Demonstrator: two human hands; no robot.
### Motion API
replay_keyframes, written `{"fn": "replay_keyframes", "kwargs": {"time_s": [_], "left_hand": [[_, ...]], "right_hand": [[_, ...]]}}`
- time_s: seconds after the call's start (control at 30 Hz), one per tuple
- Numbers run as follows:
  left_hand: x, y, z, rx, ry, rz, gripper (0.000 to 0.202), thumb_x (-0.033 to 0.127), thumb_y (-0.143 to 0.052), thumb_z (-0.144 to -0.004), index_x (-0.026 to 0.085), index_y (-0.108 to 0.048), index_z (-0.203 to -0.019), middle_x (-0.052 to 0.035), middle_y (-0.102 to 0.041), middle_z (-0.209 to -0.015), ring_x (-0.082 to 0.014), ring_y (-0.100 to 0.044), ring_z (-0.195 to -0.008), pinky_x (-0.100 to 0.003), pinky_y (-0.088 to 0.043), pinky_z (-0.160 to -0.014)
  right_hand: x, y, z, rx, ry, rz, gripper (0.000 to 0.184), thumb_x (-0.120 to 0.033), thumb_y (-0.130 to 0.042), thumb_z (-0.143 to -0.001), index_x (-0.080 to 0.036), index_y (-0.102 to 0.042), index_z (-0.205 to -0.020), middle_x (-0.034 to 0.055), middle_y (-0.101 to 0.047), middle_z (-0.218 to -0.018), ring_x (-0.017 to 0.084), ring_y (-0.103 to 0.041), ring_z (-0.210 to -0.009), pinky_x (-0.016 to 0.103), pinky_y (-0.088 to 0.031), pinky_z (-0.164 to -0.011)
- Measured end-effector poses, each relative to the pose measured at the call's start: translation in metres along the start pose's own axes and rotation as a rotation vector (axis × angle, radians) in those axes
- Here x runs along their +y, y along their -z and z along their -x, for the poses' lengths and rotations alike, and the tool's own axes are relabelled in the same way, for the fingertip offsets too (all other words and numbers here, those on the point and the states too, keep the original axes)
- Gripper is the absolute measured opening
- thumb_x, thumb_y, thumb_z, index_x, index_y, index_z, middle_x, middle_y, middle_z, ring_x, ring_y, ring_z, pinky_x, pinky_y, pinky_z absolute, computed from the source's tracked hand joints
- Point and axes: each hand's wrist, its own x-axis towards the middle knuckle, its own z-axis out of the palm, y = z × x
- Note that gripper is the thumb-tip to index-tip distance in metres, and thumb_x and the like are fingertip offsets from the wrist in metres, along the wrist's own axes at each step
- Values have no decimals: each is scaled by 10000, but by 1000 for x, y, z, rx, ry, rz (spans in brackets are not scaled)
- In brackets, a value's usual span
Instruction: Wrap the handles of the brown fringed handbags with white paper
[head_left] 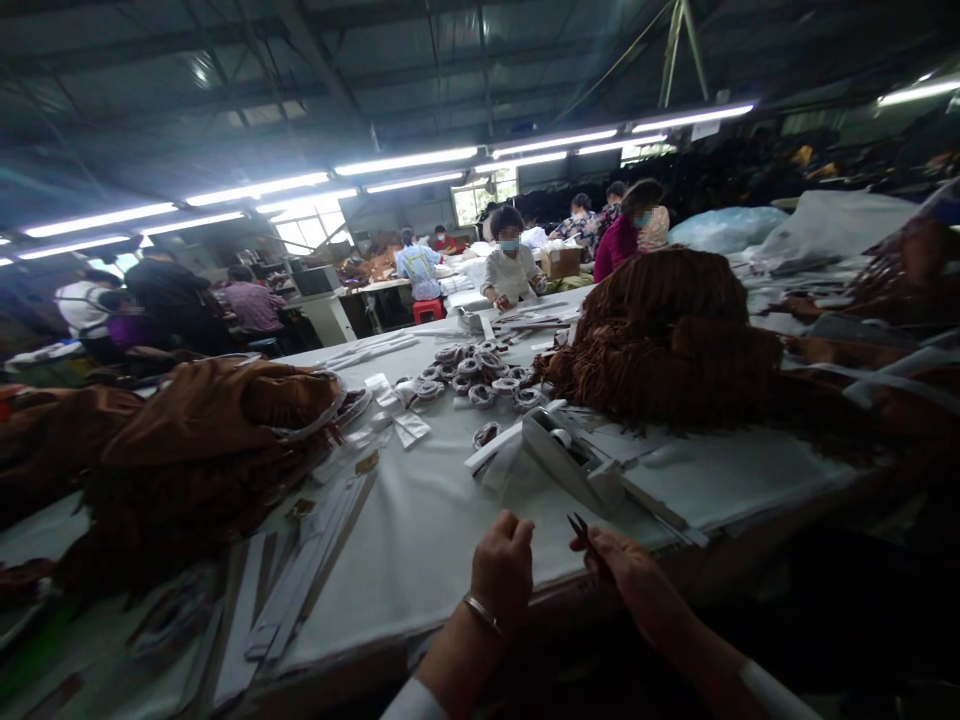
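My left hand (504,562), with a bangle at the wrist, is closed over the near edge of the white-covered table (420,540). What its curled fingers hold, if anything, is hidden. A short way to the right, my right hand (622,568) grips a pair of small dark thread snips (577,525). Their two pointed blades stick out toward my left hand and stand slightly apart, touching nothing. Just beyond both hands lies a grey tape dispenser (559,455), a white strip beside it.
Brown fringed fabric is heaped at right (667,350) and left (217,415). Several small rolled bands (472,370) lie mid-table. Long flat strips (315,555) rest at the near left. A masked person (511,265) sits across the table; other people are farther back.
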Motion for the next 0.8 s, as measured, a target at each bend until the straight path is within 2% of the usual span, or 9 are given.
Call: {"fn": "replay_keyframes", "kwargs": {"time_s": [0.1,0.23,0.33,0.43,0.5,0.6,0.67,0.73,0.8], "left_hand": [[0,12,22,164,-130,-13,336,115,-446,-990,250,-640,-1228,-85,-656,-980,-206,-633,-907,-289,-510,-780],[5,24,44,248,-311,73,196,200,-522,-988,242,-681,-1094,-79,-655,-935,-208,-617,-851,-316,-512,-760],[5,29,55,293,-344,326,154,173,-566,-926,219,-668,-1032,-86,-635,-953,-212,-598,-865,-329,-518,-772],[-1,34,63,294,-307,667,290,71,-581,-789,186,-658,-1043,-91,-607,-953,-200,-588,-848,-315,-520,-741],[-5,39,69,265,-282,835,358,47,-593,-744,184,-675,-1065,-94,-605,-975,-202,-593,-872,-323,-523,-765],[-7,46,80,126,-134,1255,453,150,-665,-782,203,-641,-1232,-143,-576,-1211,-246,-615,-1011,-360,-543,-829],[-5,45,84,41,103,1636,545,305,-706,-820,229,-567,-1341,-161,-530,-1341,-277,-632,-1058,-380,-561,-818],[-3,40,85,16,359,1841,573,438,-734,-819,214,-579,-1323,-161,-584,-1304,-283,-656,-1027,-381,-565,-795],[-1,34,84,24,521,1818,523,491,-782,-774,146,-682,-1153,-146,-689,-1118,-249,-675,-916,-339,-551,-762]], "right_hand": [[-4,-18,2,-62,-113,-63,622,-790,-606,-727,-181,-642,-849,-91,-357,-548,62,-252,-417,226,-186,-405],[-5,-43,-2,-119,-153,-182,512,-662,-751,-672,-192,-580,-781,-108,-368,-522,49,-261,-399,210,-205,-386],[-6,-56,-1,-95,-81,-190,463,-557,-824,-630,-180,-579,-738,-90,-434,-512,61,-345,-428,206,-264,-407],[-6,-64,5,-112,-37,-164,425,-516,-823,-663,-157,-619,-764,-60,-519,-561,68,-397,-467,206,-301,-440],[-6,-70,9,-102,-36,-175,433,-525,-824,-657,-158,-624,-768,-48,-554,-582,84,-440,-486,213,-339,-462],[-4,-78,14,-45,-30,-195,457,-562,-816,-649,-166,-634,-788,-24,-604,-621,121,-517,-523,235,-403,-495],[-2,-85,16,-17,-37,-184,482,-597,-806,-645,-172,-635,-795,-21,-601,-612,133,-527,-515,244,-413,-487],[0,-91,18,-21,-37,-157,509,-631,-799,-638,-174,-637,-792,-22,-588,-595,134,-519,-505,247,-411,-480],[2,-96,21,-48,-16,-113,533,-654,-801,-624,-168,-646,-778,-12,-592,-610,137,-521,-534,252,-419,-505]]}}
